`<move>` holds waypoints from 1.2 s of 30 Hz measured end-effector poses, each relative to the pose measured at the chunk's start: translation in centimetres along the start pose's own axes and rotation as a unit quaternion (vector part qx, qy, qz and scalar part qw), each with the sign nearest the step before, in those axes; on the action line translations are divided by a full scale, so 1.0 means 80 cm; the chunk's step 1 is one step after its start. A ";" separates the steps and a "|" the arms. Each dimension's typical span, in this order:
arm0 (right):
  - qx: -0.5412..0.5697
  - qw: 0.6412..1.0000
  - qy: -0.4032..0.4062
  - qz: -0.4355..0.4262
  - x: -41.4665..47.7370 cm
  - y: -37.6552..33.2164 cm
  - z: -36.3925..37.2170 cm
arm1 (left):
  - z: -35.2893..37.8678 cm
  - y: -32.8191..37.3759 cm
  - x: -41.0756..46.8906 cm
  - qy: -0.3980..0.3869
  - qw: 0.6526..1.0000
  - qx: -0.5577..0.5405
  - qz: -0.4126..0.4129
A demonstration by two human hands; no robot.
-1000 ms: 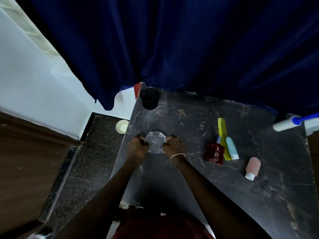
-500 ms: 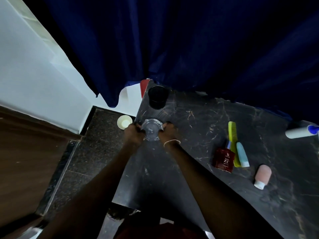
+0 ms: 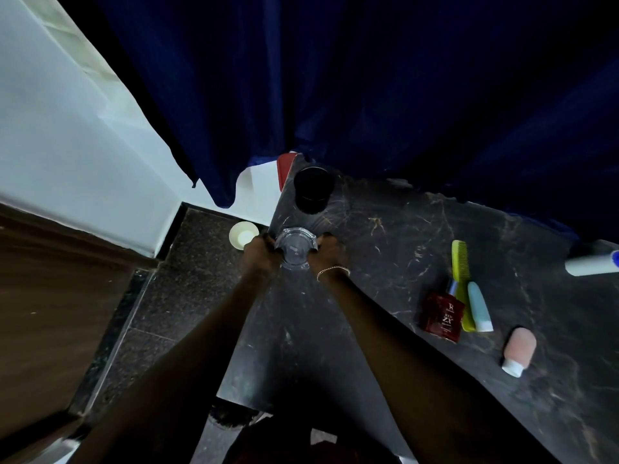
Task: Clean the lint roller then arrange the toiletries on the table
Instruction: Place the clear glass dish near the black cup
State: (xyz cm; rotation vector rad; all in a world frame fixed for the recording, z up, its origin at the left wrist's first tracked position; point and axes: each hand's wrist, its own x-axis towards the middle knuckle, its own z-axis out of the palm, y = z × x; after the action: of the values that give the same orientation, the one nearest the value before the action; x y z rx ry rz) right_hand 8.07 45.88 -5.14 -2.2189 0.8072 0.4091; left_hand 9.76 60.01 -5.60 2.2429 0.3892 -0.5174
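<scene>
Fingers of the left hand (image 3: 261, 255) and the right hand (image 3: 327, 253) curl round opposite sides of a small clear holder (image 3: 295, 250), clamping it between them at the far left edge of the dark marble table (image 3: 385, 329). Whether it rests on the table or hangs just above it cannot be told. A black cup (image 3: 313, 189) stands just beyond it, near the far left corner. On the floor to the left, below the edge, sits a small white bowl (image 3: 244, 235). The toiletries lie well apart on the right: a red perfume bottle (image 3: 442, 317), a green comb (image 3: 460, 272) and a teal tube (image 3: 479, 311) touching side by side, and a pink bottle (image 3: 519, 349) nearer. The lint roller (image 3: 589, 264) lies at the far right edge, partly out of view. The likely risks: the smooth holder, set this close to the edge, could slip off onto the floor and break. Pushed farther, it could knock the black cup. A dark blue curtain (image 3: 368, 95) hangs over the far side and could snag anything lifted there.
</scene>
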 end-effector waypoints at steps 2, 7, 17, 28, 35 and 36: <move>-0.007 1.000 -0.005 0.001 0.002 0.001 0.002 | 0.000 -0.002 0.002 -0.004 1.000 -0.004 0.000; -0.015 1.000 -0.009 0.010 0.005 0.002 0.007 | 0.003 -0.005 0.002 -0.003 1.000 -0.007 -0.003; -0.016 1.000 -0.016 -0.007 0.009 0.009 0.006 | 0.003 -0.004 -0.003 -0.012 1.000 0.020 -0.012; 0.006 0.986 0.048 -0.162 -0.046 0.079 -0.060 | -0.004 -0.025 -0.063 0.064 0.986 0.087 0.130; -0.032 0.961 0.185 -0.203 -0.120 0.199 -0.119 | 0.068 -0.012 -0.155 0.014 0.964 0.076 0.254; -0.035 0.960 0.199 -0.192 -0.125 0.216 -0.127 | 0.083 -0.005 -0.167 -0.001 0.963 0.072 0.259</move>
State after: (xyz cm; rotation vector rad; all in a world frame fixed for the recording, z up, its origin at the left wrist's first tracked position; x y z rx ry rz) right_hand -10.33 33.46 -2.26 -2.4912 0.5413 -0.2084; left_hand -3.62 53.75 -3.49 2.3601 -0.2469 -0.2742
